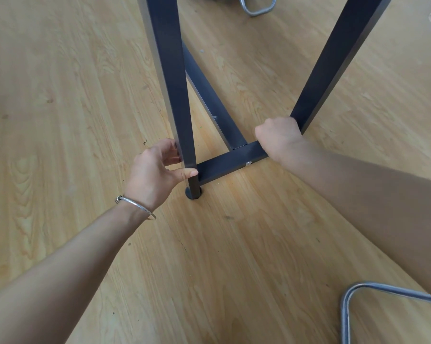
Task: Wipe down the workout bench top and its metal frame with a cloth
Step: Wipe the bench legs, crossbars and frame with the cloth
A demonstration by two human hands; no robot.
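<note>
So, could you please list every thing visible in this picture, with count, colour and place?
dark metal bench legs: two, dark grey, rising from the floor, left and right
dark metal crossbar: one, dark grey, joining the legs low down
dark diagonal brace: one, dark grey, behind the crossbar
chrome tube loops: two, silver, bottom right and top edge
wooden floor: light brown
silver bangle: one, left wrist
left hand: grip around left leg
right hand: fist at right leg base; no cloth visible
</note>
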